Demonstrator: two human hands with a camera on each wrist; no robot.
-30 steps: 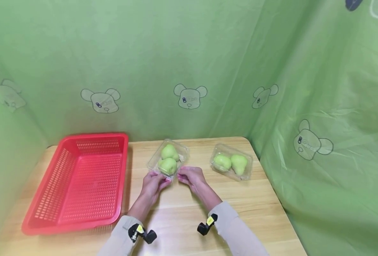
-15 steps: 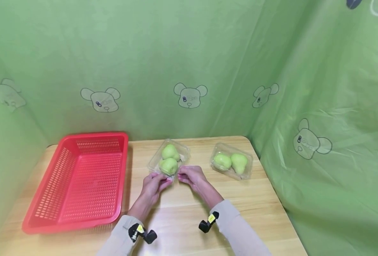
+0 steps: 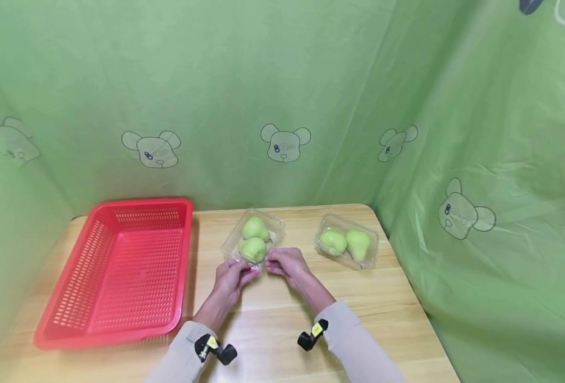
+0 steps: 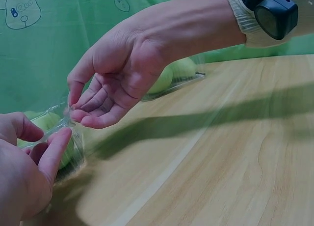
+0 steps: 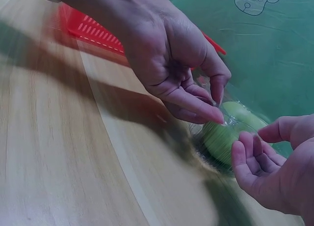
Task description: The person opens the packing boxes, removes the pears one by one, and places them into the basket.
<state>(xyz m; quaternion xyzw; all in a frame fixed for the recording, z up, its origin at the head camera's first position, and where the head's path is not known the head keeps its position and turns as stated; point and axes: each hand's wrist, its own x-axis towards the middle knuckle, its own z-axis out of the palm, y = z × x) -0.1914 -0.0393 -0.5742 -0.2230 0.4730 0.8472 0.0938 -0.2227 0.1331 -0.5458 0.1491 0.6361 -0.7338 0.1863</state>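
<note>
In the head view, a clear plastic fruit box [image 3: 276, 230] with two green pears [image 3: 252, 249] inside stands near the back middle of the table. My left hand [image 3: 230, 277] pinches its near edge between thumb and fingers. At the near right corner, my right hand [image 3: 287, 263] pinches the same rim. Both wrist views show the fingertips of the two hands close together on the thin transparent edge. Part of the box is hidden behind the fingers. A second clear fruit box [image 3: 322, 226], holding two green pears [image 3: 357, 244], lies to the right, apart from both hands.
A large red plastic basket [image 3: 183, 287] with perforated walls sits on the left of the wooden table [image 3: 273, 330]. Green curtains [image 3: 225, 80] with printed bear heads hang behind the table and on both sides.
</note>
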